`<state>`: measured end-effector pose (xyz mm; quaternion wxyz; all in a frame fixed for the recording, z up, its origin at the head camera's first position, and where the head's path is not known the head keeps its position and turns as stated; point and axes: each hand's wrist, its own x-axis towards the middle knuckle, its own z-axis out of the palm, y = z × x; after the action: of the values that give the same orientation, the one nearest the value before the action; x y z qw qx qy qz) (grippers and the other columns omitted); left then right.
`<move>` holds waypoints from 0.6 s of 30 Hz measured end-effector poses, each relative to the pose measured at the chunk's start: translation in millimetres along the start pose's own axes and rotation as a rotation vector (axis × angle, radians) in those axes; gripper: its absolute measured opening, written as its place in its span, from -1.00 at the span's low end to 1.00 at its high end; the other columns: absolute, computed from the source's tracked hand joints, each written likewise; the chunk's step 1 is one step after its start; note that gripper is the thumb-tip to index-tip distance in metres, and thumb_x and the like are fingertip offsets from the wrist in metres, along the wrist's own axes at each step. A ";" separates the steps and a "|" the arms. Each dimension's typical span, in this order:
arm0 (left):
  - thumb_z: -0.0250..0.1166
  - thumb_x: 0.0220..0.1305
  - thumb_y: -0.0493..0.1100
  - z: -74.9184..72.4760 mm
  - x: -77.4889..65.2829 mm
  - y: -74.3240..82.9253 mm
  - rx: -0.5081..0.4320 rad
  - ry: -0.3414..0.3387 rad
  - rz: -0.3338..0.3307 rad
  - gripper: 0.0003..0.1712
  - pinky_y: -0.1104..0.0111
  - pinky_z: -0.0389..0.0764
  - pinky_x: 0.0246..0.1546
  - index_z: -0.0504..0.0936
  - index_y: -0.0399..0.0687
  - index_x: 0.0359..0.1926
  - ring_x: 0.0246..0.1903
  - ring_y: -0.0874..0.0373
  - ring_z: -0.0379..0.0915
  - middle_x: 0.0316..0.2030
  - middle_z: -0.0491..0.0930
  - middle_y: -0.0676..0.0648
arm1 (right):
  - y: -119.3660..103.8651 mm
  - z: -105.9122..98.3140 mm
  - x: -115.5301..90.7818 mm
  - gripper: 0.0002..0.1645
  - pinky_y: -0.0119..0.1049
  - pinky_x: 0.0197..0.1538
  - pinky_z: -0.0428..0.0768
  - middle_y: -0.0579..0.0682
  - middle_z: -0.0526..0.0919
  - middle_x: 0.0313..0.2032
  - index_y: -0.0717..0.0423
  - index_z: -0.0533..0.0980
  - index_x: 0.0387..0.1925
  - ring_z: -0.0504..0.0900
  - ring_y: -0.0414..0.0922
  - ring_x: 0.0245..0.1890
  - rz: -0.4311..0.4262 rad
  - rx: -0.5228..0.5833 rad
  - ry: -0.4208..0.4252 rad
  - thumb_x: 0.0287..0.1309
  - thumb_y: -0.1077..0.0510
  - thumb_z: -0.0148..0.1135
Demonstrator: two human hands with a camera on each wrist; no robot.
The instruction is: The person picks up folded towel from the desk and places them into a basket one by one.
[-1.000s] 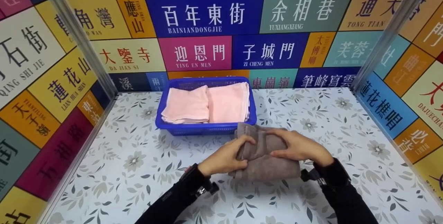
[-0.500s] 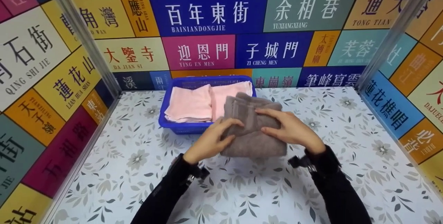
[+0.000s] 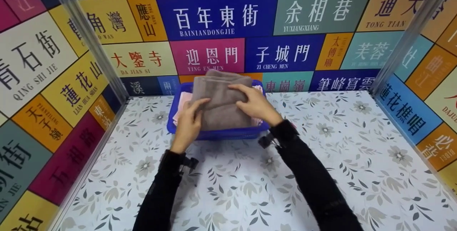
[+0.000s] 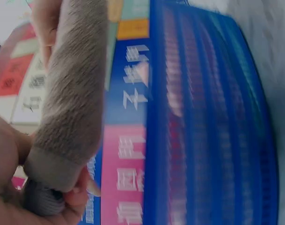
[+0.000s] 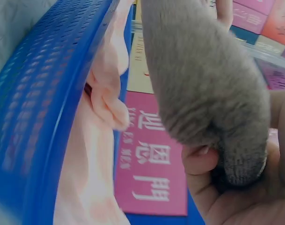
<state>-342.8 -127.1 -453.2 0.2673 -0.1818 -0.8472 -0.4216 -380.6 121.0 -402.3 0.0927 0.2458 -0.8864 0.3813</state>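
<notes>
A folded grey-brown towel [image 3: 225, 108] is held over the blue basket [image 3: 228, 134], gripped at both sides. My left hand [image 3: 189, 120] has its left edge, thumb and fingers around the fold; the left wrist view shows the towel's thick rounded edge [image 4: 76, 89] in that grip. At the opposite edge my right hand [image 3: 259, 104] pinches the towel, fingertips on its upper face. Pink folded towels [image 5: 86, 154] lie inside the basket, and in the right wrist view the grey-brown one hangs above and apart from them. From the head, it hides most of the pink ones.
The basket stands at the back of a table [image 3: 228, 188] with a leaf-and-flower cover. Right behind it rises a wall [image 3: 217, 13] of coloured sign panels, with side walls left and right. Clear corner posts [image 3: 89, 38] stand at the back corners.
Both hands have carried the grey-brown towel up, leftward and away from me, from the table in front of the basket to over it. The pink towels are now mostly covered from view.
</notes>
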 end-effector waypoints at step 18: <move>0.13 0.37 -0.35 -17.3 0.8 -69.6 0.510 -0.072 -0.104 -0.54 -0.09 0.37 0.31 0.70 -0.08 0.22 0.26 -0.30 0.43 0.37 0.54 -0.12 | 24.3 109.1 46.0 -0.46 -0.03 0.44 0.44 0.39 0.36 0.34 0.02 0.56 0.34 0.47 0.22 0.32 0.111 -0.160 0.043 0.35 0.14 0.23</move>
<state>-375.3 -181.4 -487.0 0.2522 -0.0796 -0.9432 -0.2010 -430.1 39.8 -477.0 0.1100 0.1798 -0.9240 0.3192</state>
